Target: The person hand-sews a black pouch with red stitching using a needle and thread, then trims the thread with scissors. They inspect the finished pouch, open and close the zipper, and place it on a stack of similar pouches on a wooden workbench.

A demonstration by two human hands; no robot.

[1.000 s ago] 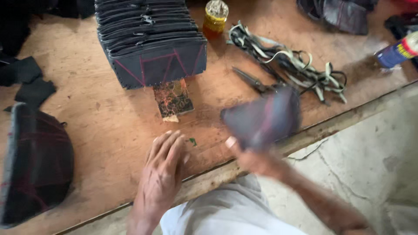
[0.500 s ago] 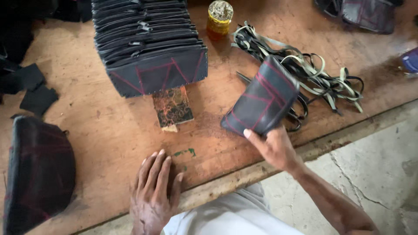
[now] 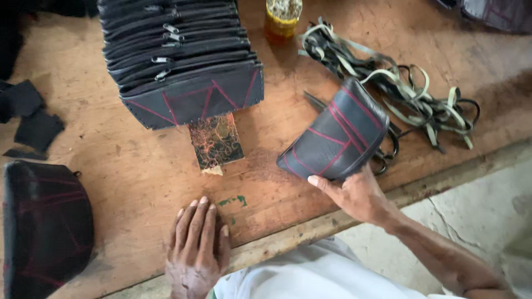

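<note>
On the wooden desk [image 3: 111, 166], a row of dark pouches [image 3: 177, 61] stands at the far edge. A small jar [image 3: 282, 16] is beside it. Tangled straps [image 3: 399, 88] lie toward the right edge, black scraps [image 3: 30, 113] at the left edge.

Dark pouch [image 3: 336, 134] in right hand [image 3: 354, 195] — lower now, down onto the table [image 3: 138, 166].

We see no signs or screens, only a small amber jar [image 3: 283, 17] with a speckled pale lid at the far table [image 3: 138, 171] edge, between the pouch stack [image 3: 180, 61] and the tangled straps [image 3: 399, 88], its label unreadable.
</note>
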